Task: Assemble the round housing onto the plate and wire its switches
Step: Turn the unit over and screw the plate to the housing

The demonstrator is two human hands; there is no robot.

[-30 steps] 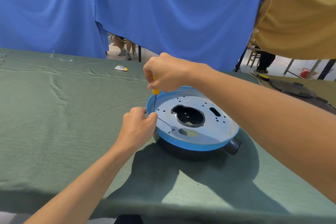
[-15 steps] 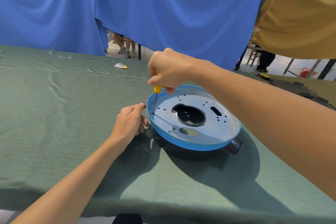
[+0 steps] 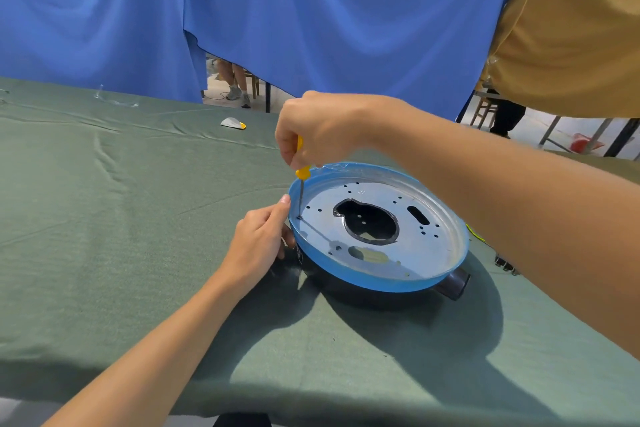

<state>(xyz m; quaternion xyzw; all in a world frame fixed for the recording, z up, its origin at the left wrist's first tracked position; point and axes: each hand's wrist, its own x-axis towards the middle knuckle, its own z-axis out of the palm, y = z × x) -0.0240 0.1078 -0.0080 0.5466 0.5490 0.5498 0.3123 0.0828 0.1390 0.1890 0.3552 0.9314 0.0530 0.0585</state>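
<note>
No legible writing; right hand (image 3: 322, 128) grips screwdriver (image 3: 302, 184) upright on plate (image 3: 377, 218), left hand (image 3: 258, 243) steadies rim, fingers curled.

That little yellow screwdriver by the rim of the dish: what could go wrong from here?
The screwdriver tip sits in a hole close to the blue rim, so it might slip out and scratch the plate. The left hand rests right beside that tip and could get jabbed. The housing sits loose on wrinkled cloth and may shift under pressure.

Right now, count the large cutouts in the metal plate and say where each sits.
3. A big dark keyhole-shaped opening at the centre, a small slot to its right, and an oval nearer the person. None seems hidden.
</note>
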